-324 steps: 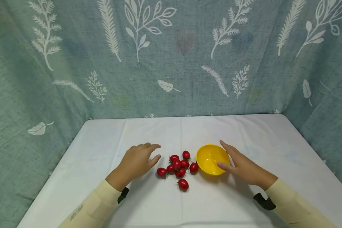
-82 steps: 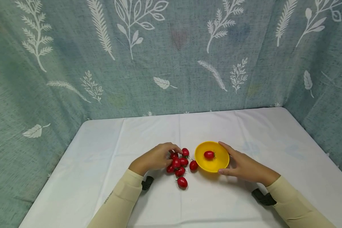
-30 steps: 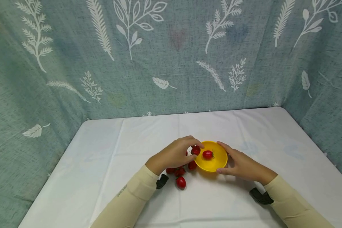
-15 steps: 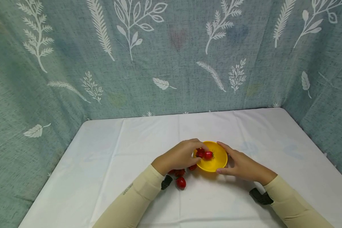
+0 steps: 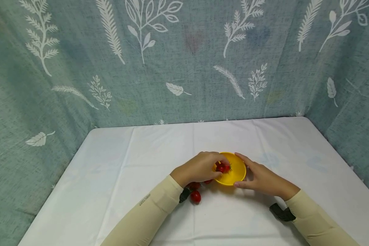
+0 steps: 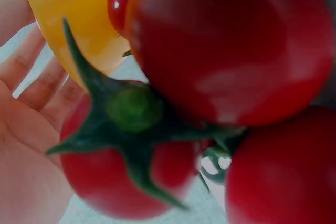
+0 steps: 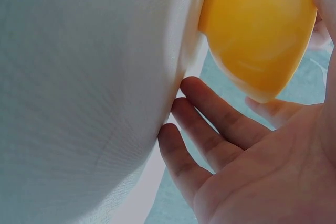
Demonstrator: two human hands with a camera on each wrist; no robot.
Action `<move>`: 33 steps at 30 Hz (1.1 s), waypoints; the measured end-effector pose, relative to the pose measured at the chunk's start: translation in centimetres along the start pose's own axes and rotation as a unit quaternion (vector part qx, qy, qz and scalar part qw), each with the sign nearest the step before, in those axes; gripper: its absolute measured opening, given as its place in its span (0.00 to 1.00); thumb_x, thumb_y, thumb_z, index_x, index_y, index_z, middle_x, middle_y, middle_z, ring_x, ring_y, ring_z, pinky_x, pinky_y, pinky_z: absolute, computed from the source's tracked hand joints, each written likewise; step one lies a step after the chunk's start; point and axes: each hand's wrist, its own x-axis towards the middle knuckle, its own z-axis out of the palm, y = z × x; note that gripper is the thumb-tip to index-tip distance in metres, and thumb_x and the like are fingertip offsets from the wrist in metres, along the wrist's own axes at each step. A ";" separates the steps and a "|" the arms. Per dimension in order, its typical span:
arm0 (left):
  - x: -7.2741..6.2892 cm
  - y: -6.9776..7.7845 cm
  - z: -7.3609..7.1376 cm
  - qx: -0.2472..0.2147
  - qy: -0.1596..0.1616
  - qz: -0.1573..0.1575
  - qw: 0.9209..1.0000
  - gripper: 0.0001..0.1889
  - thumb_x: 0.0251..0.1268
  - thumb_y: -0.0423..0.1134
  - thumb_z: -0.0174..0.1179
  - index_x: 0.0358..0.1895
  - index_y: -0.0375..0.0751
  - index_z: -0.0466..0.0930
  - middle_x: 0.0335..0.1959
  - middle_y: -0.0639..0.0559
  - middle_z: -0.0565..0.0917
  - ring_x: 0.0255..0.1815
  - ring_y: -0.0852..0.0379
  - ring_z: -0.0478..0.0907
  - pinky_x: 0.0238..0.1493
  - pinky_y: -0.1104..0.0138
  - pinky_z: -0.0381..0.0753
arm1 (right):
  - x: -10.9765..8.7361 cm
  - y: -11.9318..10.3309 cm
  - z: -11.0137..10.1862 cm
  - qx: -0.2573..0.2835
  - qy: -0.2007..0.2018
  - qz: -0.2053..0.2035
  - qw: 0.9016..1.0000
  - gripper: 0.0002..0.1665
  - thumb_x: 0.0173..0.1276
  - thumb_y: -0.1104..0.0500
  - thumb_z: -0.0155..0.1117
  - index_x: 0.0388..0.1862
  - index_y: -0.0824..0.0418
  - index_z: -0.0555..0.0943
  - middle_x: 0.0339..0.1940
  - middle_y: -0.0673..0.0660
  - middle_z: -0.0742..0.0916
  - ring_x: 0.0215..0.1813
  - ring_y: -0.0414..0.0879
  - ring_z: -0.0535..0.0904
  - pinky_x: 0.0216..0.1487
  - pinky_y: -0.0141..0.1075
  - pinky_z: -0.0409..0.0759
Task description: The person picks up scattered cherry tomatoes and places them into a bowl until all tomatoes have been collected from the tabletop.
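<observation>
Overall, a grey-green fabric curtain (image 5: 184, 92) with white leaf prints hangs behind a white-clothed table (image 5: 80, 205). The right hand (image 5: 261, 177) spreads wide, thumb and forefinger touching the rim of a round, glossy yellow bowl (image 5: 238, 172) on the table. The left hand (image 5: 201, 167) reaches into it, apparently pinching an oval red tomato (image 5: 220, 169); a second tomato (image 6: 116, 3) lies in the bowl. More tomatoes (image 5: 195, 197) rest nearby, partly hidden by the left arm (image 5: 155, 208).
</observation>
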 end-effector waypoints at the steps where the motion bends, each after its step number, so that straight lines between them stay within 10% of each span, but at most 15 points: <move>1: 0.1 0.0 0.0 0.005 0.000 -0.005 1.000 0.17 0.64 0.39 0.67 0.57 0.50 0.82 0.52 0.61 0.84 0.50 0.62 0.78 0.65 0.61 0.74 | 0.0 0.0 0.0 0.001 0.001 -0.002 1.000 0.61 0.61 0.36 0.70 0.82 0.55 0.49 0.78 0.64 0.67 0.76 0.63 0.65 0.72 0.66 0.61; 33: 1.5 1.2 1.1 0.096 -0.013 -0.032 0.995 0.15 0.61 0.40 0.69 0.51 0.56 0.85 0.46 0.64 0.87 0.43 0.64 0.81 0.54 0.59 0.75 | 0.0 0.2 0.1 0.002 0.006 -0.005 1.000 0.61 0.61 0.37 0.72 0.82 0.54 0.49 0.78 0.63 0.67 0.77 0.64 0.63 0.72 0.66 0.60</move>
